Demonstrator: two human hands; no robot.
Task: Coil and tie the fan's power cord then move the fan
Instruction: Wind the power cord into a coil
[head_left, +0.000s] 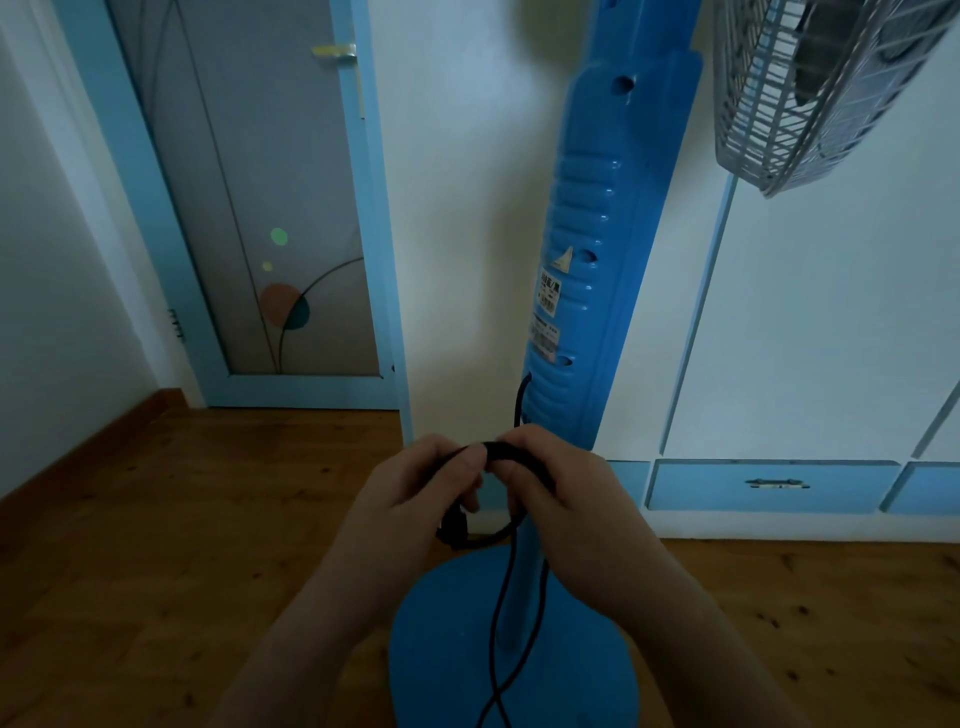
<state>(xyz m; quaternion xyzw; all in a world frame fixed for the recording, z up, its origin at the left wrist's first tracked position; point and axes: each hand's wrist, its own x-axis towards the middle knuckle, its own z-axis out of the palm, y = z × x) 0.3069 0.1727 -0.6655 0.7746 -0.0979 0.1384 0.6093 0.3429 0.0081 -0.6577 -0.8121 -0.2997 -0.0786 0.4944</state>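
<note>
Head view looks down on both hands meeting in front of the blue fan (587, 249), which stands upright on the wooden floor (156, 493) close to a white wall. The left hand (415, 488) and right hand (561, 493) hold a small bundle of the black power cord (498, 449) between them. The fingers of each hand are curled round the loops, the left pinching the top of the bundle and the right gripping it from the other side. The cord leaves the column low down, just above the hands. Two loose strands hang from the bundle and cross over the round base (452, 649). No knot or wrap shows yet, so I judge the tie is not finished. If either pinch slackens, the springy loops could open out and the coil would be lost. A hard pull while tightening would strain the cord where it exits the column and might rock the fan, which looks top-heavy under its grille (810, 88). The hanging strands could also catch beneath the base when the fan is lifted.
</note>
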